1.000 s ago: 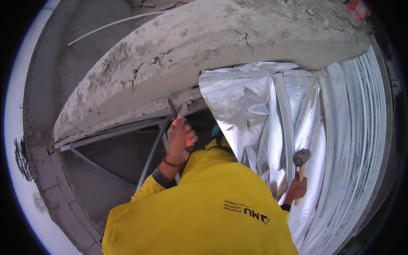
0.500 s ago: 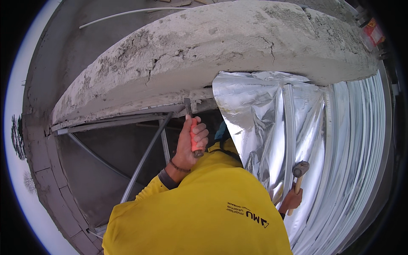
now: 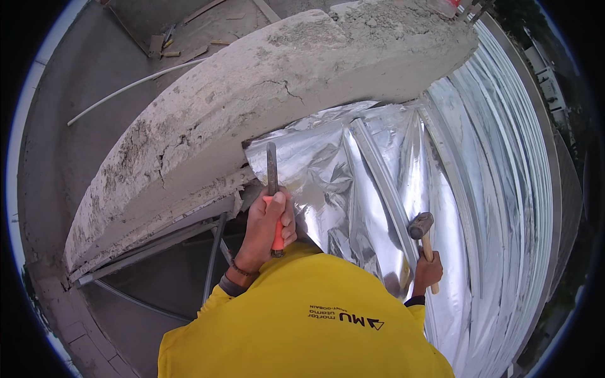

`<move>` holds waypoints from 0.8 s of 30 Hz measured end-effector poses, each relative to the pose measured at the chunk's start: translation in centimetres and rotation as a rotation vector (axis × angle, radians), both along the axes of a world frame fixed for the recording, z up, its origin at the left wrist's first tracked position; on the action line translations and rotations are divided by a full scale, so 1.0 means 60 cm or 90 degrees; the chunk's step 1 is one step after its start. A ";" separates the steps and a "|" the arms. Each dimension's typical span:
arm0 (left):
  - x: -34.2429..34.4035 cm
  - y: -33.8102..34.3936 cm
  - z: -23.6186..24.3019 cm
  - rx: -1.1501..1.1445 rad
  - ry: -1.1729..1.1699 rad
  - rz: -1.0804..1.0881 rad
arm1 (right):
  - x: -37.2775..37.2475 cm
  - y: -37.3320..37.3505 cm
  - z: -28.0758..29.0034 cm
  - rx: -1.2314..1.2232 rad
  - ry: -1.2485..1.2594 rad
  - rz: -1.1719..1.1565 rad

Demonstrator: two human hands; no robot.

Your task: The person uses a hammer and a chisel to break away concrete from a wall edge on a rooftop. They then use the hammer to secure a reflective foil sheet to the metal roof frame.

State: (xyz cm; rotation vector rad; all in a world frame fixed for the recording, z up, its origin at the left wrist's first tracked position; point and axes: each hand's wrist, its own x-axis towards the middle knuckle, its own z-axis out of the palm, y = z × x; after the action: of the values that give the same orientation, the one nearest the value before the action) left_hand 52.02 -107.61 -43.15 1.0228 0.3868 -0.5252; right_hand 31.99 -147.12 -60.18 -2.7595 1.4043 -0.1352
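Observation:
My left hand [image 3: 265, 228] is closed around the red handle of a steel chisel [image 3: 272, 167], held upright below the cracked concrete beam [image 3: 208, 113]. The chisel's tip shows against crumpled silver foil [image 3: 324, 189]; whether it touches anything I cannot tell. Lower on the right, my right hand [image 3: 427, 272] grips the wooden handle of a hammer [image 3: 421, 225], its dark head upward over the foil, beside a raised metal batten [image 3: 379, 173]. The yellow sleeves and front of my shirt [image 3: 302, 327] fill the lower middle.
A dark opening with metal struts [image 3: 157, 305] lies lower left of the beam. Beyond the beam are a white pipe [image 3: 132, 88] and wood scraps [image 3: 199, 54]. Ribbed sheeting [image 3: 510, 189] runs to the roof edge at right, with trees and buildings beyond. A red object [image 3: 446, 7] sits at top.
The view has turned, showing more of the roof edge at right. The chisel now points straight up in front of the foil rather than at the beam's underside. Both hands still hold their tools.

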 end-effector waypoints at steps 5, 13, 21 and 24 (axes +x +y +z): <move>0.101 -0.108 0.007 0.050 -0.120 -0.245 | -0.002 -0.001 0.003 -0.013 -0.075 -0.014; 0.234 -0.247 -0.043 0.685 -0.760 -0.347 | -0.018 0.005 -0.001 -0.053 -0.139 -0.024; 0.290 -0.264 -0.161 0.814 -0.721 -0.445 | -0.020 -0.003 0.007 -0.010 -0.141 -0.017; 0.289 -0.255 -0.181 0.774 -0.700 -0.474 | -0.022 -0.006 0.006 0.003 -0.145 -0.027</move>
State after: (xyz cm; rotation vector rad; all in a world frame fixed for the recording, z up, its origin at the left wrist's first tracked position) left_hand 69.33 -122.91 -53.98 2.4618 -0.8259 -0.2523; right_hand 30.67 -147.45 -59.81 -2.6110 1.4000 -0.4315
